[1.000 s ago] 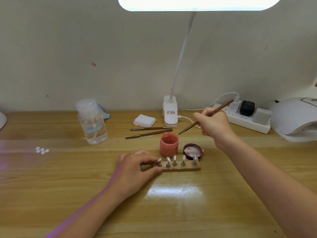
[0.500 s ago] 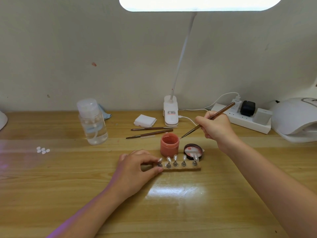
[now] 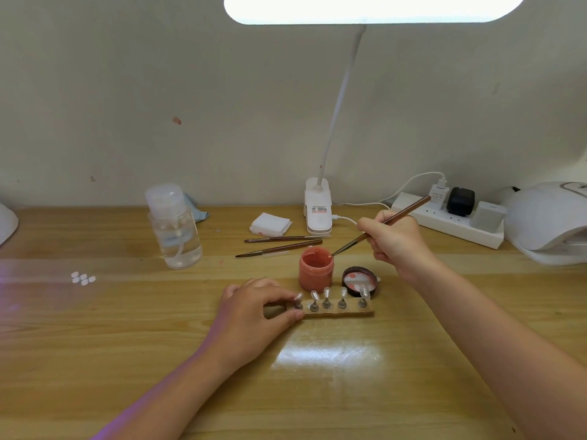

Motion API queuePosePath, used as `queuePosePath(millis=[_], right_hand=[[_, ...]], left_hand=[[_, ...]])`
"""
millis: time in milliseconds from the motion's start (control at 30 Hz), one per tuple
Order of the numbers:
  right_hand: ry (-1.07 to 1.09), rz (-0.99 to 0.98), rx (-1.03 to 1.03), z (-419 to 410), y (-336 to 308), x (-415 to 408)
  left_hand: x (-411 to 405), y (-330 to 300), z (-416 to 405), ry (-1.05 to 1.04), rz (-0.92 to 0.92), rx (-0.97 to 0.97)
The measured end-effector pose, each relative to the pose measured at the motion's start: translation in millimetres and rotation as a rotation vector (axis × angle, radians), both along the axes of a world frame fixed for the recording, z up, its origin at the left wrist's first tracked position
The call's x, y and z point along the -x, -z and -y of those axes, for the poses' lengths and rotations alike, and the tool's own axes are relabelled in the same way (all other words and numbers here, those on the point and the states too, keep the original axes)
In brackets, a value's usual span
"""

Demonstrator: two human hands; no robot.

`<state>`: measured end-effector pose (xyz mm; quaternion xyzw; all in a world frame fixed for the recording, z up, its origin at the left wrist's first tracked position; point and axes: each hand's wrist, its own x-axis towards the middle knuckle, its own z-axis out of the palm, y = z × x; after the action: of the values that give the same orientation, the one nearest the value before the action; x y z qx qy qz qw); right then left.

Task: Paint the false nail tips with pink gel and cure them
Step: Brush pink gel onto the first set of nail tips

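I see a pale wooden desk (image 3: 95, 344) running the width of my view, with a lit white gooseneck clip lamp (image 3: 318, 211) at its back edge by the wall. At the far right sits a domed white curing lamp (image 3: 549, 217), and just left of it a white power strip (image 3: 444, 225) with chargers plugged in. On the left stands a clear plastic pump bottle (image 3: 174, 227) part-filled with clear liquid.

My right hand (image 3: 394, 239) holds a slim brown-handled brush (image 3: 374, 228), fingers closed around the shaft, and the bristle end dips just inside the rim of the small open jar of pink gel (image 3: 316, 273). The jar stands directly behind the holder strip. My left hand (image 3: 251, 315) pinches the left end of a flat tan wooden strip (image 3: 340, 312), thumb in front and fingers on top. Five clear false nail tips (image 3: 327, 293) stand upright on small pegs along that strip; they look unpainted.

The jar's round black lid (image 3: 360, 281) lies inside-up beside the jar, smeared pink. Two more brown-handled brushes (image 3: 282, 244) lie side by side behind the jar, near a folded stack of white wipes (image 3: 270, 223). A few small white loose tips (image 3: 83, 278) lie well apart at the left.
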<state>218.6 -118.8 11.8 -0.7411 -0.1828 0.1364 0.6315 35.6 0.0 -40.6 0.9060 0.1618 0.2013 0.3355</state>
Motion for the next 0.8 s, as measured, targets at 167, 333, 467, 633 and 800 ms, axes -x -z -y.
queuePosePath(millis=[167,333,467,633,800], right_hand=[[0.021,0.008,0.018,10,0,-5],[0.011,-0.123,-0.158,25,-5,-1],[-0.046,-0.250,-0.298,34,-1,19],[-0.165,-0.211,-0.360,43,6,41],[-0.161,0.119,-0.388,46,12,56]], left_hand=[[-1,1,-1,0.007,0.022,0.021],[-1,2,-1,-0.003,0.034,0.037],[-1,0,-1,-0.002,0.041,0.104],[-2,-2,0,0.032,0.022,0.131],[-1,-4,2,0.025,0.066,0.149]])
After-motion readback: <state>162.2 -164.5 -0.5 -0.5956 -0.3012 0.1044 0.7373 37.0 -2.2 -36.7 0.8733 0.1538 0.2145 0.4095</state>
